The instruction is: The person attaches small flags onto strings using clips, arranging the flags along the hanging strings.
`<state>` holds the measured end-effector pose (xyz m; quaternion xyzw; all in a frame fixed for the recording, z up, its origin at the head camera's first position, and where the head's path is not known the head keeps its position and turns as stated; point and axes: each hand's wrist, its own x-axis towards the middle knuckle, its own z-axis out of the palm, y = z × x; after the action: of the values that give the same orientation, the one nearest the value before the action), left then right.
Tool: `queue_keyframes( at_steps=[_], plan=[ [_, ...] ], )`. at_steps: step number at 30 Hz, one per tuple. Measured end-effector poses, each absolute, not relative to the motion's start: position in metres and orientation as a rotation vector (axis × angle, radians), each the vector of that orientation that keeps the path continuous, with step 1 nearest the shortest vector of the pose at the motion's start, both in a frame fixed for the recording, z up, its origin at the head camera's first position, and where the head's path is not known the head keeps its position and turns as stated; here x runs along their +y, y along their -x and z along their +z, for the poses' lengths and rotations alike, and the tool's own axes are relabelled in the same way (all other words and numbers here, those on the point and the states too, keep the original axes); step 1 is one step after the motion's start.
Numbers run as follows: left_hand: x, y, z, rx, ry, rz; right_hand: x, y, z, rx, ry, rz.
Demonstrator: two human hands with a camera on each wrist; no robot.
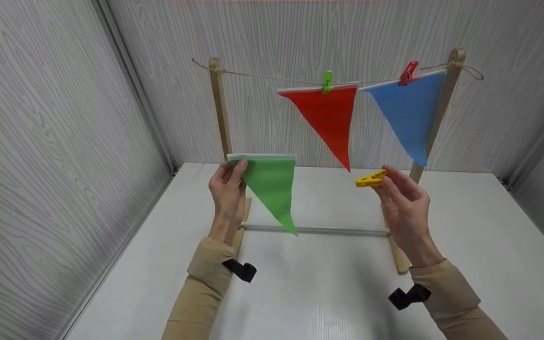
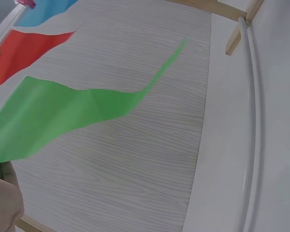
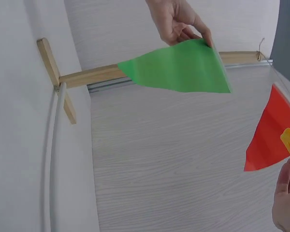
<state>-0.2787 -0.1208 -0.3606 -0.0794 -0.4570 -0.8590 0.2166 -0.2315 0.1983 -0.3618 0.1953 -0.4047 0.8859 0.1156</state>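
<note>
My left hand (image 1: 227,191) pinches a green triangular pennant (image 1: 274,186) by the left end of its white top edge, and its tip hangs down. In the right wrist view the thumb and fingers hold that same corner. On the other side, my right hand (image 1: 406,208) pinches a yellow clothespin (image 1: 371,179) between thumb and fingertips, its nose pointing left. A red pennant (image 1: 331,113) hangs from the string (image 1: 262,76) under a green clothespin (image 1: 327,82). Right of it hangs a blue pennant (image 1: 406,111), fastened by a red clothespin (image 1: 409,73).
Two wooden posts (image 1: 218,104) carry the string, tied at both ends. Wooden feet (image 1: 398,255) and a white crossbar (image 1: 319,230) form the base on the white table (image 1: 319,283). Grey wood-grain panels (image 1: 64,141) enclose the back and sides.
</note>
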Motion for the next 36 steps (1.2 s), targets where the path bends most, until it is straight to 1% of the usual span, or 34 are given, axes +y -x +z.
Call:
queue_keyframes(
  at_steps=[5, 18, 36],
  plan=[
    [-0.121, 0.279, -0.352, -1.247, 0.231, -2.369, 0.184, 0.237, -0.346, -1.233, -0.652, 2.545],
    [-0.125, 0.285, -0.323, -1.196, 0.282, -2.353, 0.140, 0.256, -0.296, -1.370, -0.656, 2.414],
    [-0.130, 0.294, -0.287, -1.148, 0.286, -2.301, 0.093, 0.278, -0.244, -1.522, -0.750, 2.075]
  ],
)
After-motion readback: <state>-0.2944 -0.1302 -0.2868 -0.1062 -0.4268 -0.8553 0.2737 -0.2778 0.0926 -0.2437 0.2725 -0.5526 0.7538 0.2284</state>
